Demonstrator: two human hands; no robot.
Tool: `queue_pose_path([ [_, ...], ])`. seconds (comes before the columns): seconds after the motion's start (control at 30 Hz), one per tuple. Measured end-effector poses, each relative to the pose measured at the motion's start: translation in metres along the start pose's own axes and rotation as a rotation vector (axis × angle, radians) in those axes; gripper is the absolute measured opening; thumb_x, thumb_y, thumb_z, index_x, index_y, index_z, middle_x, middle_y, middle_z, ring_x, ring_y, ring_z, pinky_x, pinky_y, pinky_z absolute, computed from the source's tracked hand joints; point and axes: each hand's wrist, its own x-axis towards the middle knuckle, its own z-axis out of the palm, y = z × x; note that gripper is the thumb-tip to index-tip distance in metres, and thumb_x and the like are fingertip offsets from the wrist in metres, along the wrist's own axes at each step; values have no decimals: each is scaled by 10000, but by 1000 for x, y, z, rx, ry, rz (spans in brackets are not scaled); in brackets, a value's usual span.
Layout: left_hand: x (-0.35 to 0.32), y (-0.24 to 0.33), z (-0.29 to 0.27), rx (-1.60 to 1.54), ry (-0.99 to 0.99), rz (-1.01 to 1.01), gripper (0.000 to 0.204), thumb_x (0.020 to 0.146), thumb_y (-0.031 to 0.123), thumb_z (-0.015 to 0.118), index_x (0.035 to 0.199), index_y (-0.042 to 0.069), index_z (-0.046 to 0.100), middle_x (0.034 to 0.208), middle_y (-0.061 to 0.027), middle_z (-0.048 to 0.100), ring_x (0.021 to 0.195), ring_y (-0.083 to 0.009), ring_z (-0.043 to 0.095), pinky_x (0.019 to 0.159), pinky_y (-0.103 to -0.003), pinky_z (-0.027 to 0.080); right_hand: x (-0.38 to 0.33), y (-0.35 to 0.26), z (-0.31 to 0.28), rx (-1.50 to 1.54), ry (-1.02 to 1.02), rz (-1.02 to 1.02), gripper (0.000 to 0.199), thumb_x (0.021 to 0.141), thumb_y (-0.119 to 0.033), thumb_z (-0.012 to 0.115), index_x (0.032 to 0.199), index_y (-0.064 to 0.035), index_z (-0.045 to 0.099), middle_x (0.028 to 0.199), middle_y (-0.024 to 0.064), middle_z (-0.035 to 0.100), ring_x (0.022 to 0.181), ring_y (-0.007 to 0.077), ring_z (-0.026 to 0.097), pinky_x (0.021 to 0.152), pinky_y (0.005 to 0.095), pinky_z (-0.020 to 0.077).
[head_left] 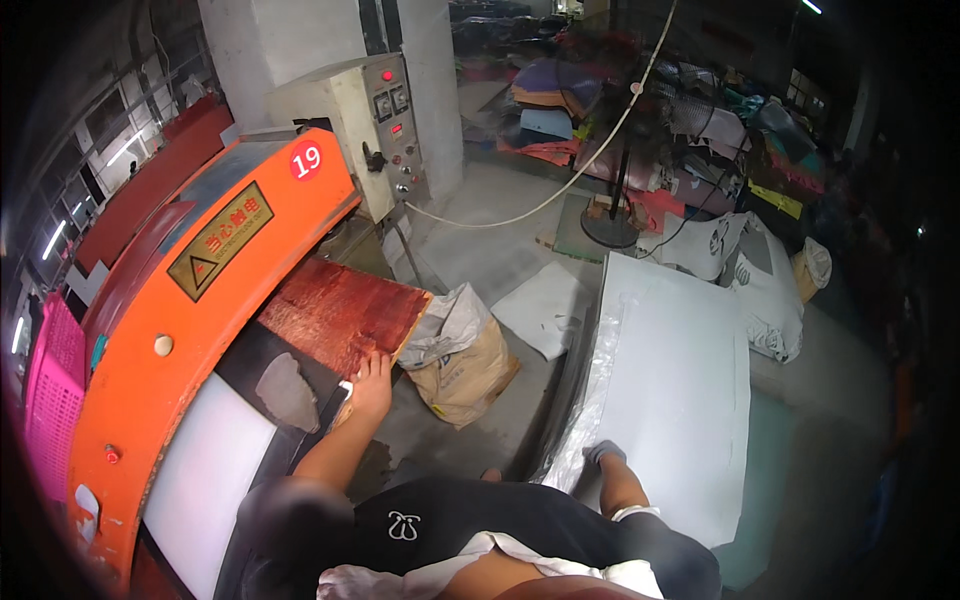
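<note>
We have our hands well apart: the left hand (370, 385) touches the near right corner of the red-brown board (350, 315) by the orange machine (225, 270), and the gloved right hand (604, 453) rests at the left edge of the stack of white sheets (680, 370); whether either one grips, we cannot tell. The stack lies on our right, its long side running away from us, with the right hand much nearer it
</note>
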Motion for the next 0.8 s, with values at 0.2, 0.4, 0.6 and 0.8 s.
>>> queue_pose_path([
  [0.2,2,2,0,-65,-60,-30,498,865,154,438,1347,71,347,1404,-132,340,1254,-337,370,924,-520,380,-57,-4,9,39,135,71,574,750,-476,601,1187,-105,567,1251,112,538,1150,242,529,947,356,435],
  [0.4,4,3,6,-91,18,-23,463,880,185,401,1331,84,392,1407,-121,346,1260,-337,365,938,-515,363,-48,0,35,49,204,137,541,747,-435,611,1169,-97,587,1244,128,540,1143,253,531,945,349,429],
  [0.6,-6,3,8,-71,82,50,455,867,180,420,1313,89,420,1386,-102,384,1231,-348,400,930,-519,376,7,-39,41,-378,109,-200,391,831,-370,479,1034,-88,659,1089,142,626,1052,287,587,868,365,460],
  [0.8,-7,0,-1,-170,29,58,443,870,165,406,1303,75,425,1391,-108,374,1243,-356,381,942,-521,366,57,-177,9,199,342,-487,525,771,-370,615,1118,17,539,1108,257,572,1073,390,533,897,406,435],
])
